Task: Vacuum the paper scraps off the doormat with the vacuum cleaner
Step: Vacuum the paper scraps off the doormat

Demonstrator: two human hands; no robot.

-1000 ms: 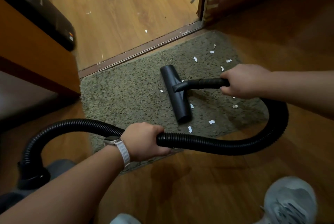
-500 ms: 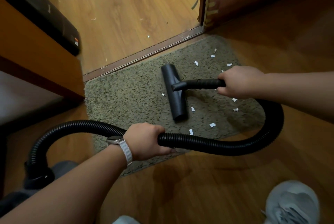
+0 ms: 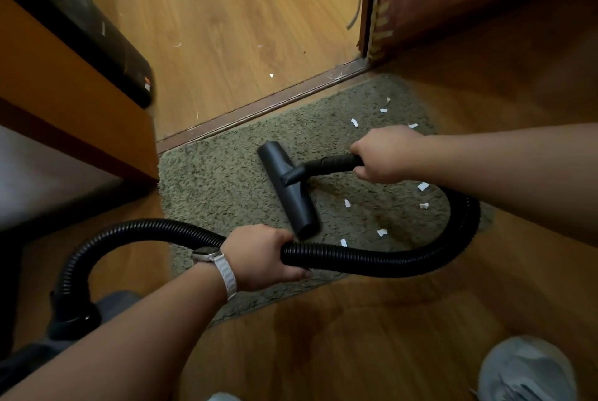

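Hose [image 3: 372, 259] in fingers [image 3: 296, 272] of left hand [image 3: 259, 255]

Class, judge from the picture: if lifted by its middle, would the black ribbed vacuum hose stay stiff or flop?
Probably floppy: the hose bends in a wide loop between the left hand and the right hand on the wand. Its ribbed wall likely lets it flex yet spring back, and should give a sure, non-slippery grip.
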